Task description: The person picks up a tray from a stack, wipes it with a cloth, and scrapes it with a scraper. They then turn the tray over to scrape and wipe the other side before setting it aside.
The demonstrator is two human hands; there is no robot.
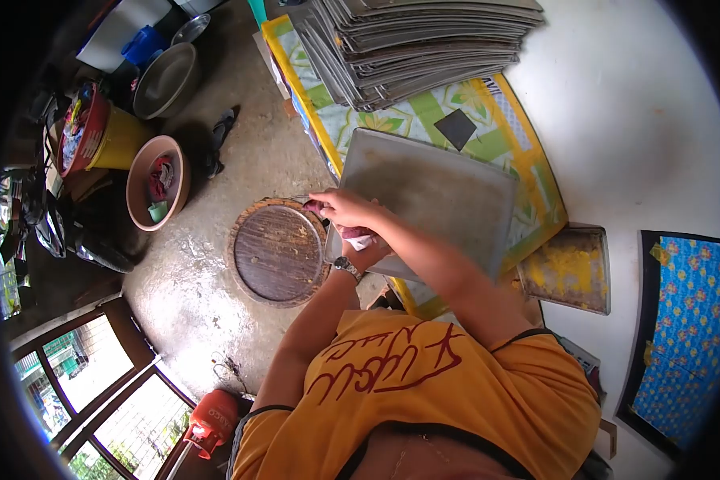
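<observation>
A flat grey metal tray [436, 196] lies tilted across the table's near edge, right beside both hands. My right hand [350, 208] reaches across my left forearm, its fingers closed on a bunched maroon cloth [314, 206]. Just below it is my left hand [370, 252], with a wristwatch on its wrist, partly covered by the right arm. Maroon and white fabric [360, 238] shows in the left hand, its fingers curled around it. Whether this is the same piece of cloth is hidden behind the right hand.
A table [528, 164] with a patterned cover bears a tall stack of metal sheets [424, 48]. On the floor stand a round wooden-rimmed lid or stool [280, 252], a pink basin [136, 188] and a red gas cylinder [214, 416]. A yellow-stained tray [568, 270] leans near the wall.
</observation>
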